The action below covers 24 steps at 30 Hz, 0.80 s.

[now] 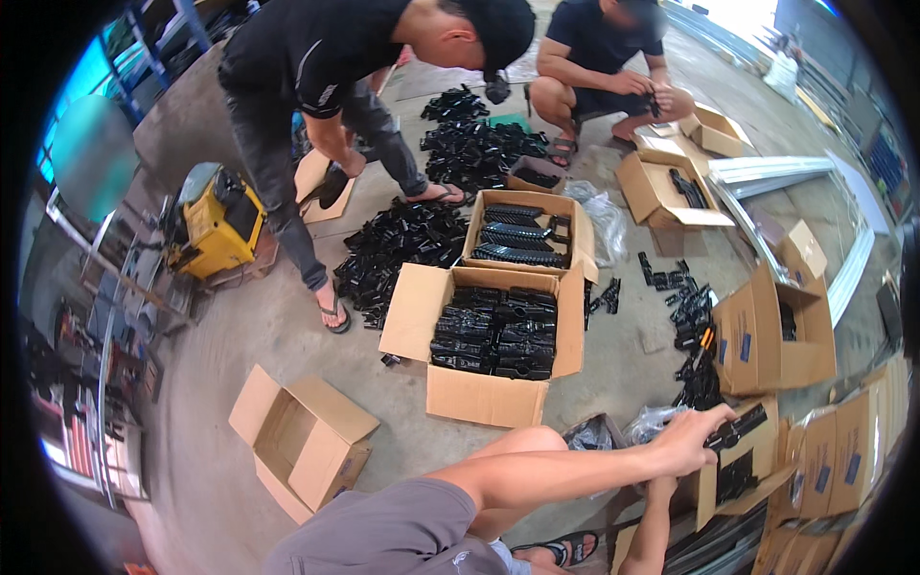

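Note:
My left hand (692, 443) reaches across to the right, its fingers on a black plastic part (743, 424) above an open cardboard box (706, 494). More black parts (736, 476) lie inside that box. My right hand (661, 487) comes up from below, next to my left wrist; its fingers are hidden, so I cannot see whether it holds anything. Clear plastic wrapping (654, 424) lies beside my left hand. A heap of loose black parts (697, 383) lies on the floor just beyond.
Two open boxes (484, 396) filled with rows of black parts stand mid-floor, near large loose heaps (402, 251). An open box (321, 431) sits at left. Two people (613, 57) work at the far side. Stacked cartons (843, 450) and white frames (776, 171) line the right.

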Each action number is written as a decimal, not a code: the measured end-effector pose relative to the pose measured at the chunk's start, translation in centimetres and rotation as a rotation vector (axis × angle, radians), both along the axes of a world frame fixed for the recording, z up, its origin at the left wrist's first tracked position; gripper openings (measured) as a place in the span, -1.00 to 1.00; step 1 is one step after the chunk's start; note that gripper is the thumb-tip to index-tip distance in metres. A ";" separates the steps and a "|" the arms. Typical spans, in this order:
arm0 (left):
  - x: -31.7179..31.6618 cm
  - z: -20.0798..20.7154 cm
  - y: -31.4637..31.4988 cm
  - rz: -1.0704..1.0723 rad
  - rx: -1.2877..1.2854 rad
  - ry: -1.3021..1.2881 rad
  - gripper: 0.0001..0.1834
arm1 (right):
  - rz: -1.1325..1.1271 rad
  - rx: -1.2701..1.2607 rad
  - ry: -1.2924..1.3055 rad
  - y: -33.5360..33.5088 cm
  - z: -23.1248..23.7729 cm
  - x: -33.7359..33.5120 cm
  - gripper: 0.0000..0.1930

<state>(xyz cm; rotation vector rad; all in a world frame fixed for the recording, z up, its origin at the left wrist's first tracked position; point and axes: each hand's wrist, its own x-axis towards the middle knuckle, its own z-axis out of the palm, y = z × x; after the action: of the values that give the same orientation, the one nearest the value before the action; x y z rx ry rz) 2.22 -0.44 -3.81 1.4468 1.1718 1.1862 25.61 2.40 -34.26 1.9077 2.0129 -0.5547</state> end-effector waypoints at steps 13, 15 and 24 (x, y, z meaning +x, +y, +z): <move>-0.2 -0.2 0.3 -0.018 0.016 0.060 -0.26 | -0.528 -0.333 0.808 1.9 11.3 3.7 -0.78; 0.0 -0.1 0.5 -0.049 0.005 0.081 -0.26 | -0.637 -0.371 1.077 0.4 16.1 3.3 -0.77; -0.1 -0.8 0.0 -0.052 0.027 0.082 -0.26 | -0.638 -0.398 1.989 -6.1 33.0 -1.1 -0.54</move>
<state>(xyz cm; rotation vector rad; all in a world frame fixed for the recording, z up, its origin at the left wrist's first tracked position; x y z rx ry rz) 2.09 -0.46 -4.61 1.5502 1.1697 1.1203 24.51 -3.66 -1.29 1.4647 1.1864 -3.5896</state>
